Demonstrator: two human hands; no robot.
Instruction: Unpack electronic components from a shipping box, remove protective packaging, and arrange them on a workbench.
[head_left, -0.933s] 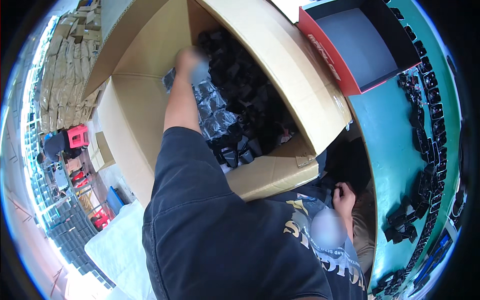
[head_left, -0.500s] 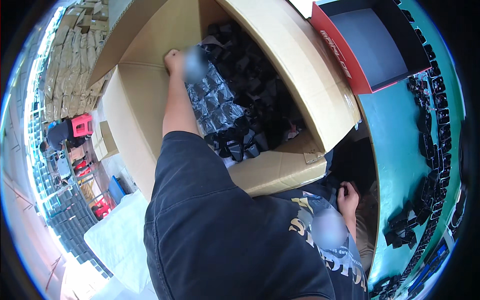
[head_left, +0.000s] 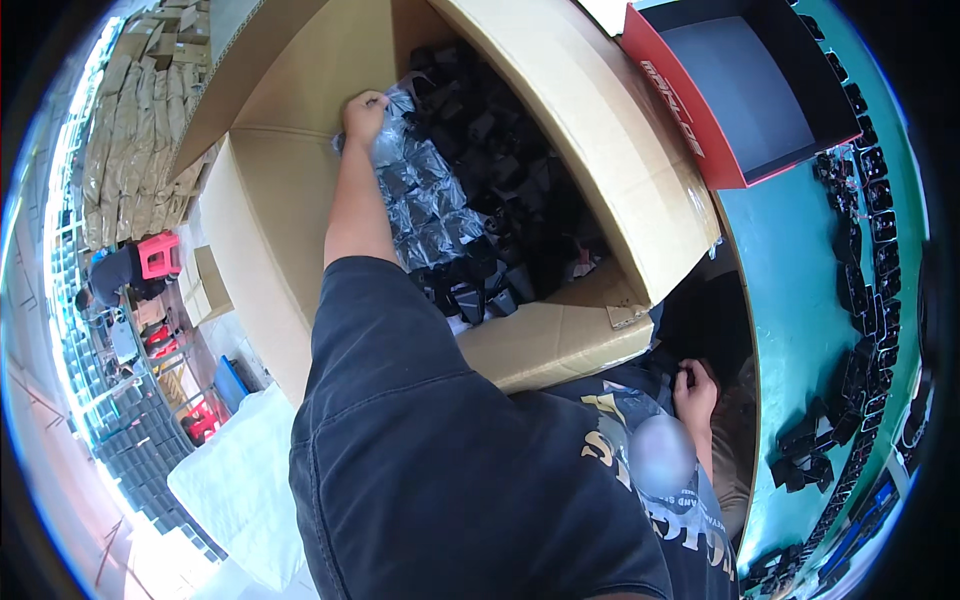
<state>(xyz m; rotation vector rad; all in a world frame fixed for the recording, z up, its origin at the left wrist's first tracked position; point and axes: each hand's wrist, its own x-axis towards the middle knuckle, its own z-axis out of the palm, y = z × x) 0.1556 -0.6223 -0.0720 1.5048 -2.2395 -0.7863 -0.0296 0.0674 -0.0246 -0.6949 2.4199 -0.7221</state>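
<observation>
My left hand (head_left: 363,116) reaches into a large open cardboard box (head_left: 285,200), its fingers curled at the top end of a clear plastic wrapping. The clear plastic wrapping (head_left: 428,195) covers rows of dark pieces and lies on the left side of the box. Beside it, loose black plastic parts (head_left: 500,150) fill the rest of the box; their exact kind is too dark to make out. Low at the right, outside the box, my right hand (head_left: 696,393) is held close to my body with its fingers bent in. Whatever it may hold is hidden.
An open red box with a dark inside (head_left: 740,85) stands at the upper right. Rows of black parts (head_left: 860,370) line a green table (head_left: 790,260). Stacked brown packages (head_left: 140,140), a pink stool (head_left: 159,256) and a bent-over person (head_left: 125,275) are off to the left.
My left hand has turned and shifted slightly right along the plastic wrapping, whose top end is now bunched at the fingers. My right hand stays nearly in place.
</observation>
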